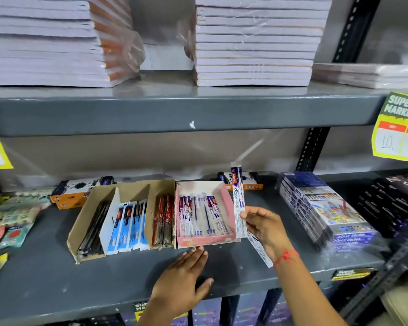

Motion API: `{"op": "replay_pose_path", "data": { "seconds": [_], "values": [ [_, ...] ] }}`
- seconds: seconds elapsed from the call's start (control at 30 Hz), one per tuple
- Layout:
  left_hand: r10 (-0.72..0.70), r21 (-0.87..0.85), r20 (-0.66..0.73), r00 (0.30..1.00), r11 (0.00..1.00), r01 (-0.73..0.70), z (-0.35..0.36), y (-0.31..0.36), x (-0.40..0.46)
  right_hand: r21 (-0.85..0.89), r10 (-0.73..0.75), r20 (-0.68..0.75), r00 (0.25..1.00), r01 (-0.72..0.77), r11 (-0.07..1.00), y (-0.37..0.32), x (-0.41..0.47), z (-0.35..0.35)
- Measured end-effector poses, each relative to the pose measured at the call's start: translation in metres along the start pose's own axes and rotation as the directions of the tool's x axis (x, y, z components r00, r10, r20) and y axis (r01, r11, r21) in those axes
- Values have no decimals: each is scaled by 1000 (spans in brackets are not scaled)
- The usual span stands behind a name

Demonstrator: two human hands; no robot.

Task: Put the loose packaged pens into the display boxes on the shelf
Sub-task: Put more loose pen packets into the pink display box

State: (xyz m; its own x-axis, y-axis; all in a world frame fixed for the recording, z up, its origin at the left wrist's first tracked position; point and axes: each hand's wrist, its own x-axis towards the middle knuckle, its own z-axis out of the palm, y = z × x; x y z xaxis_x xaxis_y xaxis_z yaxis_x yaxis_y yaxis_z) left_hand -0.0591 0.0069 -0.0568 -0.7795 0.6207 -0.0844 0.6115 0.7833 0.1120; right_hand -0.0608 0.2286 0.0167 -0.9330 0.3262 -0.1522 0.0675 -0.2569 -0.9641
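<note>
A pink display box [224,203] on the grey shelf [57,278] holds several white-and-blue packaged pens [199,214]. My right hand [266,228] is shut on one such packaged pen [238,196], held upright just right of the pink box's wall. Another loose pen pack [259,249] lies on the shelf beneath that hand. My left hand [184,276] rests flat on the shelf, fingers spread, fingertips touching the pink box's front edge. Left of it stands a brown cardboard box [137,191] with black, blue and red pen packs in separate compartments.
Boxes of colour pencils [325,208] are stacked at the right, black packs [391,201] beyond them. Orange-black boxes [80,191] sit behind the cardboard box. Loose stationery packs [10,215] lie far left. Notebook stacks [254,41] fill the upper shelf. Yellow price tags [398,128] hang from its edge.
</note>
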Motion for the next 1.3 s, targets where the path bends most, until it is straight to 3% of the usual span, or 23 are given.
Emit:
{"op": "replay_pose_path", "data": {
  "seconds": [0.17,0.3,0.37,0.5,0.57,0.7,0.83,0.9,1.0,1.1,1.2,1.3],
  "values": [
    [72,1,-148,986,997,-73,-1,1,2,-17,17,-36,999,-18,1000,-4,6,8],
    [70,-8,-132,989,997,-72,-2,0,0,-318,-19,-137,990,-26,948,-2,27,23],
    [68,-10,-142,988,997,-70,-2,-1,0,-561,-93,-129,987,5,828,-2,36,34],
    [72,-43,-91,993,996,-76,-4,0,1,-905,-107,-36,994,13,426,-6,45,57],
    [55,-95,-87,995,993,-63,-5,1,1,-962,-71,-14,997,6,272,-5,48,67],
    [38,-133,-46,998,990,-44,-5,-2,2,-987,-50,-33,998,-25,161,6,55,74],
    [62,-107,-132,989,991,-76,2,-3,2,-994,-74,-8,997,0,110,10,56,71],
    [77,-78,-109,991,993,-85,1,-2,2,-994,-114,8,993,21,106,6,56,68],
    [61,-69,-120,991,995,-69,2,-4,2,-983,-191,-23,981,13,185,-3,51,58],
    [73,-61,-147,986,995,-83,2,-3,0,-959,-253,-143,957,-71,275,-7,40,35],
    [66,-76,-111,992,994,-74,-3,1,-1,-941,-200,-224,954,-159,298,1,31,4],
    [69,-28,-46,997,997,-70,-7,5,0,-941,-84,-274,958,-249,230,13,24,-17]
  ]
}}
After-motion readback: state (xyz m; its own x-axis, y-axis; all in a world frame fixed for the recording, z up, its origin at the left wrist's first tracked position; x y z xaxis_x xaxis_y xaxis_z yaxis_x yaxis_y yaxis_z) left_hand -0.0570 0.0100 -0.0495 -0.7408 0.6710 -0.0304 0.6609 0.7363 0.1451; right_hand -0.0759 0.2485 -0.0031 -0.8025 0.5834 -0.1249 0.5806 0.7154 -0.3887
